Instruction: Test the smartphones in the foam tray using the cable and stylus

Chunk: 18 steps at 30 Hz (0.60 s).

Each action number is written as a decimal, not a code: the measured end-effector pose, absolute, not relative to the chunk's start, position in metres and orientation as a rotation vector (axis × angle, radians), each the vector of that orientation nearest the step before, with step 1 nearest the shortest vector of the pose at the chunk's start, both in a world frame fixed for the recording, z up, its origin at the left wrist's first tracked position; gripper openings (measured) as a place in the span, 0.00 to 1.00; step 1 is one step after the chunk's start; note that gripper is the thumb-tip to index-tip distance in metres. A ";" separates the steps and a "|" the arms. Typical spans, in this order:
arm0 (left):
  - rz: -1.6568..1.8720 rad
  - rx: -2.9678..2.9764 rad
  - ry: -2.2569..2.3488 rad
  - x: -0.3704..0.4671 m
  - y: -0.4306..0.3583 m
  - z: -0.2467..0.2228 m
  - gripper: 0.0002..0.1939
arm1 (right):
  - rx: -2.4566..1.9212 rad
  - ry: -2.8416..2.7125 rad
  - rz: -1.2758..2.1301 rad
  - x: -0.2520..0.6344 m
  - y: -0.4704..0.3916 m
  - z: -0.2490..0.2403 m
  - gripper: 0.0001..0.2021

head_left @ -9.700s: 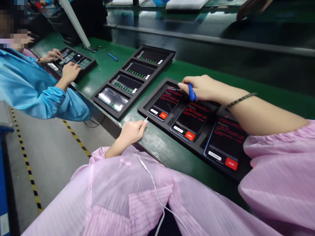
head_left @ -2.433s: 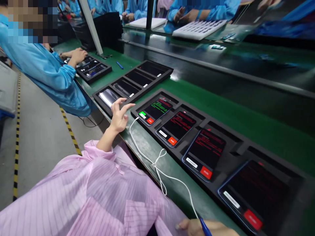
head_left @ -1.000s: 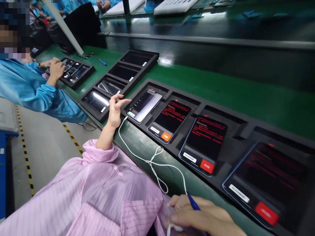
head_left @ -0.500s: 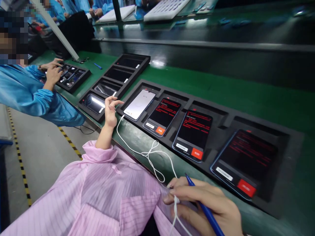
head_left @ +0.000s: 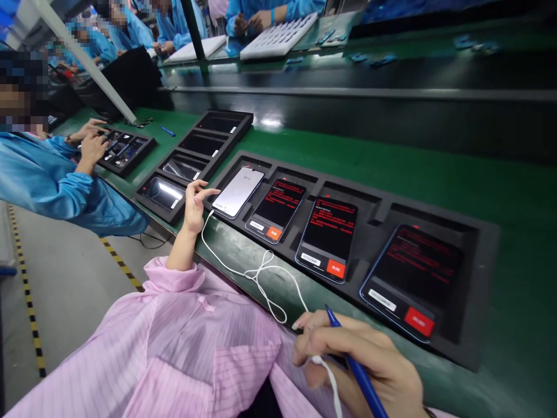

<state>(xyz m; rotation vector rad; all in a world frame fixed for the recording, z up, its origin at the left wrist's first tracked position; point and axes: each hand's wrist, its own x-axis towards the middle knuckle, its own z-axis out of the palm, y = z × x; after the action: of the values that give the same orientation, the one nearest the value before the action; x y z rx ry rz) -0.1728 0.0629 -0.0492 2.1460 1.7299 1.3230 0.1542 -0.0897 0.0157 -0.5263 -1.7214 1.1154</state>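
My left hand [head_left: 194,210] is at the near left corner of a black foam tray [head_left: 488,238]. Its index finger reaches out to the edge of a white-screened phone [head_left: 238,193]; whether they touch I cannot tell. A white earphone cord [head_left: 232,268] runs from that phone's lower end, loops over the table edge and reaches my right hand [head_left: 361,354]. There the fingers are closed around the cord, and a pointed blue pen-like stick [head_left: 357,363] is gripped between them. Beside the white-screened phone lie three phones with red text on black, the nearest being the middle-left phone [head_left: 277,209].
A second black tray [head_left: 213,159] with several dark phones lies at the left. Beyond it a co-worker in blue [head_left: 65,180] handles parts in another tray [head_left: 145,152]. A blue stick [head_left: 167,131] rests on the green table [head_left: 348,157]. Several people sit across the line.
The view has shifted slightly, so the trays appear a little further left. My left index finger stretches straighter toward the white-screened phone. My right hand keeps the blue stick and cord.
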 end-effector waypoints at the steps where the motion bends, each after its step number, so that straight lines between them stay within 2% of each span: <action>1: 1.304 2.161 1.719 -0.173 0.062 -0.049 0.53 | -0.527 -1.712 1.108 0.154 -0.089 0.016 0.03; 13: 1.148 2.248 1.659 -0.175 0.060 -0.050 0.53 | -0.559 -1.722 1.219 0.154 -0.087 0.019 0.05; 18: 1.142 2.200 1.670 -0.171 0.059 -0.048 0.54 | -0.595 -1.881 1.620 0.166 -0.083 0.018 0.25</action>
<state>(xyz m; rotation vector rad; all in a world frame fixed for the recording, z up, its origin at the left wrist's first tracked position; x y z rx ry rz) -0.1713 0.0593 -0.0479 2.1996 1.6700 1.1421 0.1657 -0.0831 0.0183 -0.5948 -1.8814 1.6202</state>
